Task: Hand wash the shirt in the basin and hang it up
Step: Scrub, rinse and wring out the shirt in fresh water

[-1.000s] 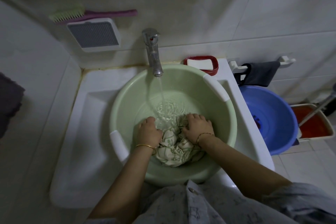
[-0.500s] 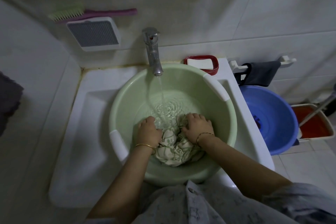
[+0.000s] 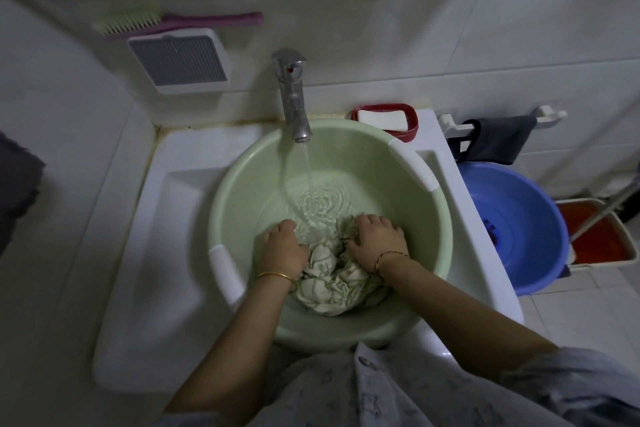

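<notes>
Head view, looking down into a white sink (image 3: 173, 218) with a pale green basin (image 3: 242, 184) seated in it. The shirt (image 3: 332, 284), off-white with green lines, lies bunched and wet at the near side of the basin, partly under shallow water. The right hand (image 3: 375, 239) sits on top of the bunch with its fingers curled into the cloth, gripping it. The left hand (image 3: 282, 246) is fisted at the shirt's left edge, knuckles up and touching the fabric. It appears to hold a fold below the waterline, though the rippled surface hides its fingertips. Each wrist carries a thin bracelet.

A chrome tap (image 3: 294, 97) stands at the back of the sink. Its stream (image 3: 308, 166) falls into the basin just beyond the hands.

A red soap dish (image 3: 410, 128) holding a white bar rests on the sink's back corner, beside the basin rim. A brush (image 3: 173, 21) with green bristles and a pink handle lies on a wall-mounted unit above left. To the right of the sink sits a blue basin (image 3: 530, 218), with a dark cloth (image 3: 498, 142) draped over a white rail above it.
</notes>
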`<state>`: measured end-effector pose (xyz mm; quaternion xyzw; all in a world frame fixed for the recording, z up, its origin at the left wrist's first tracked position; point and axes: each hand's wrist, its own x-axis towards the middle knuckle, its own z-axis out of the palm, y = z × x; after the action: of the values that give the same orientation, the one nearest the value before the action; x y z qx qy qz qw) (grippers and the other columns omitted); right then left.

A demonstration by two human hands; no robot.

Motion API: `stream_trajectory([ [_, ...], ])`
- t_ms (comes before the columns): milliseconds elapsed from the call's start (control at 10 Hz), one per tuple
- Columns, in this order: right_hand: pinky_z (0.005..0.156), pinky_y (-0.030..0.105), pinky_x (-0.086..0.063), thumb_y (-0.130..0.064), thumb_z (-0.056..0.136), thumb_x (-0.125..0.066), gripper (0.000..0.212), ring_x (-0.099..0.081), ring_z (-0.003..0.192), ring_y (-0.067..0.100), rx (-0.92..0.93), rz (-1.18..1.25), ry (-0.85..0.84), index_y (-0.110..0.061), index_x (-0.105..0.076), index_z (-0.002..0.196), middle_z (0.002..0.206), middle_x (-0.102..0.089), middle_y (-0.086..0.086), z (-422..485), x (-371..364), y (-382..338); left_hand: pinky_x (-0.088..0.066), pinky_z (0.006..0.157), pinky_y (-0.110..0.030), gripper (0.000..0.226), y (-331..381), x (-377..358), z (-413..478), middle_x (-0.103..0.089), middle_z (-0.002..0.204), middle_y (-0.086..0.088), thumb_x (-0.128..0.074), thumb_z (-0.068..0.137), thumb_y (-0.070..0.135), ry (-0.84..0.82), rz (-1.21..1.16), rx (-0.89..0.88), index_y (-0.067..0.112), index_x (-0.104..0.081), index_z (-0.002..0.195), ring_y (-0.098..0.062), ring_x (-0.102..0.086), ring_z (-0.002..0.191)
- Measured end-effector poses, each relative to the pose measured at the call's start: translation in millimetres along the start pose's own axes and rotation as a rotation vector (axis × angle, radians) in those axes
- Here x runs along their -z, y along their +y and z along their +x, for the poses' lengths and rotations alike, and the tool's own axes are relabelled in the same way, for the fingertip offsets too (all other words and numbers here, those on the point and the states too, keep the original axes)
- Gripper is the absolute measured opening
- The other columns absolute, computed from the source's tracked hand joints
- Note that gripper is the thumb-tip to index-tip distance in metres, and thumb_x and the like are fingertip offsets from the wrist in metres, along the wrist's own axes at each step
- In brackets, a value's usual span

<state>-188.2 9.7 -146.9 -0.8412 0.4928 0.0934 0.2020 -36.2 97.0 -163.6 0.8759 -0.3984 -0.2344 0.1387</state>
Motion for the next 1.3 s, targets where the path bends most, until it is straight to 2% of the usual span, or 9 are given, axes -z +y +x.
stream_trajectory([
  [1000,0.103,0.043,-0.031,-0.038,0.091,-0.045,0.051,-0.036,0.129,0.026,-0.002,-0.001,-0.022,-0.016,-0.037,0.137,0.142,-0.04,0.005,1,0,2,-0.038,0.1,-0.033,0.05,-3,-1,2,-0.055,0.13,-0.013,-0.06,0.082,0.026,0.011,0.032,-0.018,0.012,-0.05,0.129,-0.033,-0.048,0.121],
  [1200,0.095,0.041,-0.034,-0.033,0.093,-0.041,0.039,-0.049,0.116,0.027,0.02,0.001,0.092,-0.018,-0.044,0.129,0.13,-0.051,0.005,2,9,-2,-0.039,0.099,-0.034,0.048,4,11,-1,-0.056,0.128,-0.015,-0.059,0.082,0.02,0.051,-0.021,-0.024,0.01,-0.05,0.128,-0.033,-0.049,0.119],
  [1300,0.093,0.039,-0.041,-0.031,0.095,-0.042,0.036,-0.054,0.113,0.026,0.044,0.138,0.158,-0.02,-0.047,0.129,0.129,-0.054,0.004,7,28,-11,-0.04,0.097,-0.035,0.047,10,25,4,-0.058,0.124,-0.018,-0.059,0.081,0.017,0.108,-0.065,-0.035,0.01,-0.051,0.127,-0.035,-0.051,0.116],
])
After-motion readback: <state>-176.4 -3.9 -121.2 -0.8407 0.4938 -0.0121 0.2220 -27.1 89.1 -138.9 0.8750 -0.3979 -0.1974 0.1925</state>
